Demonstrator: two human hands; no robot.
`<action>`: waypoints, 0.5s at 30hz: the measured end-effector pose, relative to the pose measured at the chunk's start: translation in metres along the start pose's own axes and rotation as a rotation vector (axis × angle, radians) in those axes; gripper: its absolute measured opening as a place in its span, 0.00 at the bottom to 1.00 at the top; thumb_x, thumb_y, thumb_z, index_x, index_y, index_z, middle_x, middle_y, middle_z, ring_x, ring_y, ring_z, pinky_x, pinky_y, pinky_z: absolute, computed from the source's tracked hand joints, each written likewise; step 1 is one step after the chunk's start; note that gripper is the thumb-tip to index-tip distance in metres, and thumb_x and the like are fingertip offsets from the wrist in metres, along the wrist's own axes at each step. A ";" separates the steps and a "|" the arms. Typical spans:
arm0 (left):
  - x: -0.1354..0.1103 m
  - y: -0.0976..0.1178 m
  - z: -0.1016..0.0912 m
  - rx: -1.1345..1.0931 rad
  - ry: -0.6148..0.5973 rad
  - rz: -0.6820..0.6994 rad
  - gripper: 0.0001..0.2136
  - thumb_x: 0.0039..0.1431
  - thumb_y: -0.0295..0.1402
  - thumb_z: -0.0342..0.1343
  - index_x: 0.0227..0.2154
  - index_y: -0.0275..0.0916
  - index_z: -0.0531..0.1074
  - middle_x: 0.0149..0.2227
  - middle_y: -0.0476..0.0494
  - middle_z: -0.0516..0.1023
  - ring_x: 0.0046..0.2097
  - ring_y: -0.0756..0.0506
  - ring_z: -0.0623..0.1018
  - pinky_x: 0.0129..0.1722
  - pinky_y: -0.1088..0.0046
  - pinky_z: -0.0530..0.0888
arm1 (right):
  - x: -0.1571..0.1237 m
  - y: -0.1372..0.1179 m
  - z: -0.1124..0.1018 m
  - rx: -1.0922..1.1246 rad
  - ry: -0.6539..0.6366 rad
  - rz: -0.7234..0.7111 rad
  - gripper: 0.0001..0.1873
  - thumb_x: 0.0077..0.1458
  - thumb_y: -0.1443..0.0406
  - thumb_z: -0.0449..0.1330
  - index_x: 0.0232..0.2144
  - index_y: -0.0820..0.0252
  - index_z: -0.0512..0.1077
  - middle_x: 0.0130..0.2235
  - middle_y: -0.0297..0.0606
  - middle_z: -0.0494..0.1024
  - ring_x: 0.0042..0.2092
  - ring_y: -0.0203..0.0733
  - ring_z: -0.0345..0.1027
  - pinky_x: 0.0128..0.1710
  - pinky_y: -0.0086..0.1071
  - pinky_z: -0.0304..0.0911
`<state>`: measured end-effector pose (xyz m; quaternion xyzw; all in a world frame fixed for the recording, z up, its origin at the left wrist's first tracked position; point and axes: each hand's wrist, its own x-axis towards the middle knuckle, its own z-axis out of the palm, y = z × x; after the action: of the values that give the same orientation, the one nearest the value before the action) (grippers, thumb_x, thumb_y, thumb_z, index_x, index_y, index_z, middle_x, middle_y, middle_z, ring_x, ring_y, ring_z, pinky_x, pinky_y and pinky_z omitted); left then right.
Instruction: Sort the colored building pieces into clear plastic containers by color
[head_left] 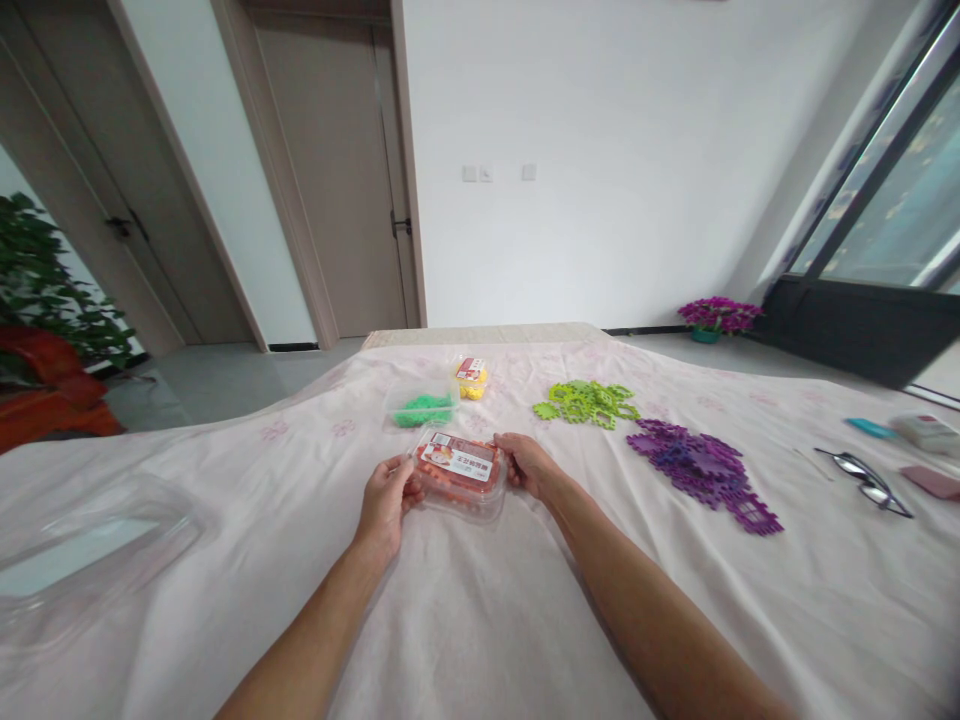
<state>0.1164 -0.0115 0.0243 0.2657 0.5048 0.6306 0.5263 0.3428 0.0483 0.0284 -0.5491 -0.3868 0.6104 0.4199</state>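
Note:
A clear plastic box (pixel 460 474) with a red and white label, filled with orange-red pieces, lies on the pale cloth (pixel 480 600) in front of me. My left hand (pixel 386 500) grips its left end with curled fingers. My right hand (pixel 525 462) holds its right end, fingers wrapped over the edge. Both hands are closed on the box.
Behind the box are a clear tub of green pieces (pixel 422 405) and a small tub of yellow pieces (pixel 471 378). Lime green pieces (pixel 589 402) and purple pieces (pixel 701 468) lie to the right. Glasses (pixel 866 480) lie far right. A clear lid (pixel 82 550) lies at the left.

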 end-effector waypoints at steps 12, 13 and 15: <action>0.004 -0.007 0.002 -0.045 -0.002 0.007 0.17 0.44 0.36 0.67 0.36 0.38 0.69 0.23 0.53 0.75 0.24 0.51 0.75 0.29 0.74 0.77 | -0.002 -0.005 0.003 -0.007 -0.004 0.070 0.17 0.64 0.61 0.52 0.25 0.62 0.69 0.14 0.28 0.63 0.14 0.29 0.50 0.12 0.23 0.43; 0.004 -0.007 0.002 -0.045 0.001 0.007 0.17 0.44 0.36 0.67 0.37 0.38 0.69 0.23 0.53 0.75 0.24 0.51 0.75 0.28 0.74 0.77 | -0.003 -0.005 0.003 -0.005 -0.005 0.066 0.17 0.64 0.61 0.51 0.25 0.62 0.70 0.14 0.28 0.63 0.14 0.29 0.50 0.13 0.23 0.43; 0.005 -0.007 0.002 -0.047 0.006 0.004 0.18 0.44 0.36 0.67 0.37 0.39 0.69 0.22 0.54 0.75 0.23 0.51 0.75 0.27 0.74 0.76 | -0.005 -0.005 0.004 -0.002 -0.008 0.061 0.17 0.64 0.61 0.51 0.25 0.62 0.69 0.14 0.28 0.62 0.14 0.29 0.50 0.13 0.23 0.45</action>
<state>0.1189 -0.0064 0.0172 0.2525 0.4908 0.6441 0.5296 0.3393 0.0457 0.0354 -0.5585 -0.3720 0.6249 0.3991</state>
